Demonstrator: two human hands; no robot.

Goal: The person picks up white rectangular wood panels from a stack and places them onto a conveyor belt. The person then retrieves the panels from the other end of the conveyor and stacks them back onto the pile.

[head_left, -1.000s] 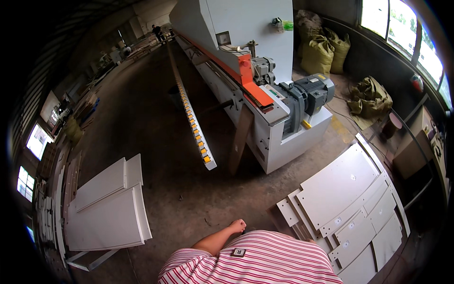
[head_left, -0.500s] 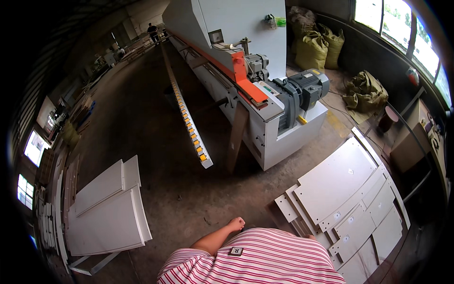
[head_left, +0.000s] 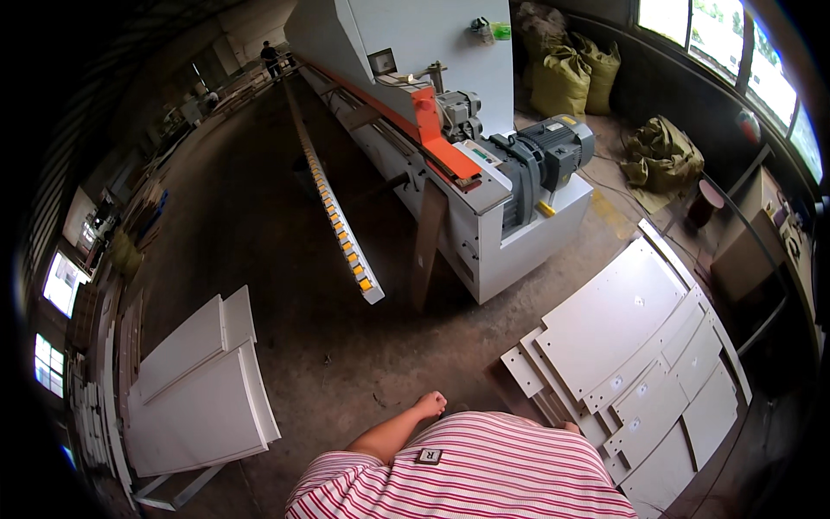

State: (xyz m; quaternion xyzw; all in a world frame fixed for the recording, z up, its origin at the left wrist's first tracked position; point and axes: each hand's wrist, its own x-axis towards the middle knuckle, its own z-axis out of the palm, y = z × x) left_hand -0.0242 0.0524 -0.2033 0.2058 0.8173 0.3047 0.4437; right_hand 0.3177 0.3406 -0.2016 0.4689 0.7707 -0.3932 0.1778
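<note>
My left hand (head_left: pixel 430 404) hangs in front of my body with its fingers curled in, and no object shows in it. Bare concrete floor lies below that hand, and it touches nothing. Only a sliver of my right hand (head_left: pixel 568 426) shows past my striped shirt; its fingers are hidden. Nearest to it is a stack of white drilled panels (head_left: pixel 616 322) at the right, but I cannot tell whether it touches them.
Ahead stands a long grey machine (head_left: pixel 538 251) with a motor (head_left: pixel 553 149) and orange guard (head_left: pixel 445 151). A roller rail (head_left: pixel 337 223) with yellow wheels runs beside it. White panels (head_left: pixel 199 406) rest on a frame at left. Sacks (head_left: pixel 562 82) stand behind; a person (head_left: pixel 270 59) is far off.
The view has shifted slightly, so the machine and rail sit a little further left and higher. My hands keep nearly the same pose.
</note>
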